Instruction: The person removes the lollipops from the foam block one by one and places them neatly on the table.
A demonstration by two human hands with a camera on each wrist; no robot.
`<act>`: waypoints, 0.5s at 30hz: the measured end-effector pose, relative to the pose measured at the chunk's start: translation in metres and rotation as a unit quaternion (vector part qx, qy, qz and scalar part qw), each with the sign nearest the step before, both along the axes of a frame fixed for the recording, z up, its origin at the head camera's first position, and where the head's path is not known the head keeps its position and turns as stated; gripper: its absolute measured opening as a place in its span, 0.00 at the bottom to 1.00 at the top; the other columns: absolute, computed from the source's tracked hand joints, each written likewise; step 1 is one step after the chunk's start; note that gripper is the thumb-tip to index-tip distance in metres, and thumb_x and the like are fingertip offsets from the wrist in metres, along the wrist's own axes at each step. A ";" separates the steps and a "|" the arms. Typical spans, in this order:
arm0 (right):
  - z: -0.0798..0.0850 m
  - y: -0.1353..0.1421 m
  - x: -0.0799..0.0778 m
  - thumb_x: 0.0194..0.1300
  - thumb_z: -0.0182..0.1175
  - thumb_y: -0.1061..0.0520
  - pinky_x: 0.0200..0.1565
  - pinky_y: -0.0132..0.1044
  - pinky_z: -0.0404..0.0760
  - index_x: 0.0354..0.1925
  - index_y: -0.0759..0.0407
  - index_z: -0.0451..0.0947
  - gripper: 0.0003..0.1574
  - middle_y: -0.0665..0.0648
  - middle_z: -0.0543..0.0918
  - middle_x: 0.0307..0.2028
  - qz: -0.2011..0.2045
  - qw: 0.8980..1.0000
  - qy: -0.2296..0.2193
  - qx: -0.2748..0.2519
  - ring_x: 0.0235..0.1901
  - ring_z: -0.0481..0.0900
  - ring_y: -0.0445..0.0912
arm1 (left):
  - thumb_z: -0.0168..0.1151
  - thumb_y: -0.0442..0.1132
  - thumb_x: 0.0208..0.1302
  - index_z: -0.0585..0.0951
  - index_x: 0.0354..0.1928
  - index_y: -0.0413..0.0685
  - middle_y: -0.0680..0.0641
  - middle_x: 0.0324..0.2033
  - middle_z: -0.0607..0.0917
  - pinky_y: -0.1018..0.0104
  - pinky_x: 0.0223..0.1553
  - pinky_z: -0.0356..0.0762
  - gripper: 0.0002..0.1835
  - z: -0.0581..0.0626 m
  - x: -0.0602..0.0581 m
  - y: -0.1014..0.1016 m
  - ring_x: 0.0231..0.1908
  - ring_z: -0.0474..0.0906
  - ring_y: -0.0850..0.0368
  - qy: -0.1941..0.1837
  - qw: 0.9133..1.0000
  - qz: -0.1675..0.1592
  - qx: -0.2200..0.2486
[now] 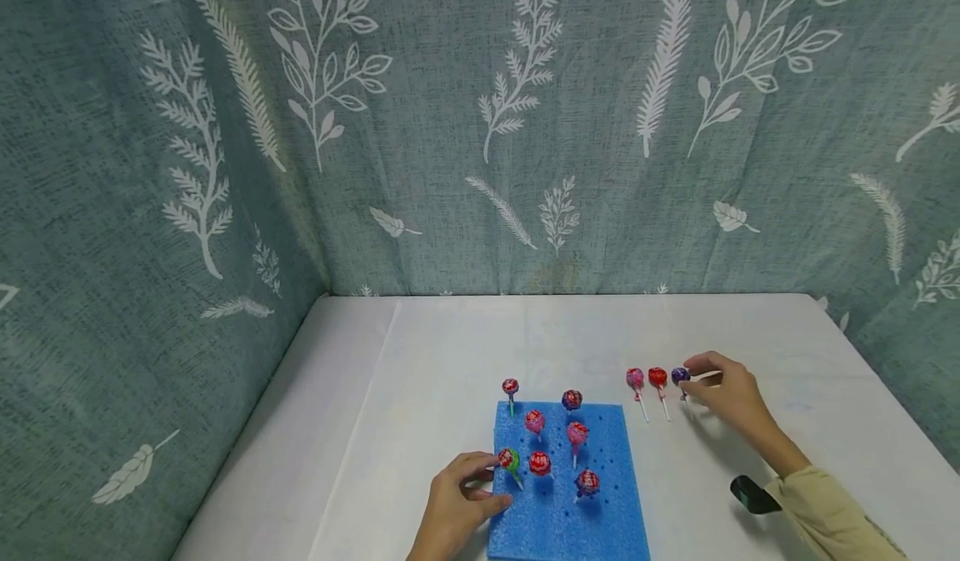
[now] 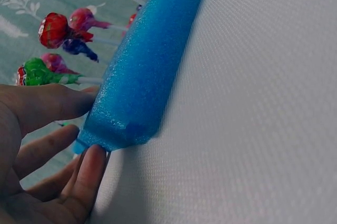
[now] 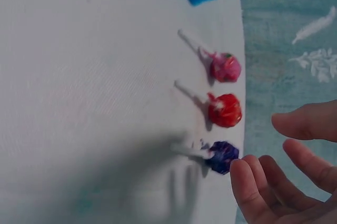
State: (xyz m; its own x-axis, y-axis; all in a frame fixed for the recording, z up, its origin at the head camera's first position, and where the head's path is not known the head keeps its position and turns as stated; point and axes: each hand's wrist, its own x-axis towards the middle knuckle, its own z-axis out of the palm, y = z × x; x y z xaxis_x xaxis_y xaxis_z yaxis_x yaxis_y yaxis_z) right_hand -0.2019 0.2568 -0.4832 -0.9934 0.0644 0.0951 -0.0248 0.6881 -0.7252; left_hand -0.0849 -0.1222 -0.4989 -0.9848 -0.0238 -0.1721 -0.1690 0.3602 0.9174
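A blue foam block (image 1: 555, 528) lies on the table with several wrapped lollipops standing in it, among them a green lollipop (image 1: 509, 459) by its left edge. My left hand (image 1: 459, 494) grips the block's left side, its fingers spread along the edge and corner in the left wrist view. To the block's right, a pink lollipop (image 1: 635, 379), a red lollipop (image 1: 657, 378) and a purple lollipop (image 3: 222, 157) lie in a row. Over the purple one is my right hand (image 1: 727, 390), thumb and fingers apart. One fingertip overlaps the candy's edge in the right wrist view; contact is unclear.
The white table (image 1: 420, 361) ends at a green leaf-patterned curtain (image 1: 450, 127) at the back and left. A dark object (image 1: 753, 494) sits by the right sleeve (image 1: 832, 511). Small holes dot the foam's top.
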 end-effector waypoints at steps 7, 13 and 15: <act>0.020 -0.013 0.013 0.58 0.66 0.59 0.35 0.39 0.80 0.44 0.66 0.76 0.17 0.65 0.81 0.39 0.058 0.997 0.049 -0.008 0.36 0.78 0.55 | 0.77 0.34 0.42 0.83 0.48 0.47 0.46 0.48 0.79 0.68 0.37 0.81 0.25 -0.002 0.001 -0.001 0.41 0.79 0.53 0.005 1.000 -0.002 0.002; 0.033 -0.027 0.017 0.57 0.67 0.62 0.34 0.32 0.77 0.44 0.66 0.76 0.16 0.63 0.81 0.40 0.075 0.996 0.043 -0.011 0.36 0.78 0.51 | 0.78 0.35 0.42 0.83 0.47 0.50 0.47 0.48 0.79 0.68 0.38 0.81 0.25 -0.004 0.001 0.001 0.40 0.79 0.55 -0.002 1.000 0.009 -0.006; 0.035 -0.031 0.018 0.57 0.67 0.62 0.33 0.32 0.77 0.43 0.66 0.77 0.16 0.63 0.81 0.39 0.080 0.996 0.045 -0.014 0.35 0.78 0.50 | 0.78 0.35 0.42 0.83 0.47 0.50 0.47 0.48 0.79 0.68 0.38 0.81 0.25 -0.003 0.001 0.001 0.40 0.79 0.55 -0.003 1.000 0.010 -0.005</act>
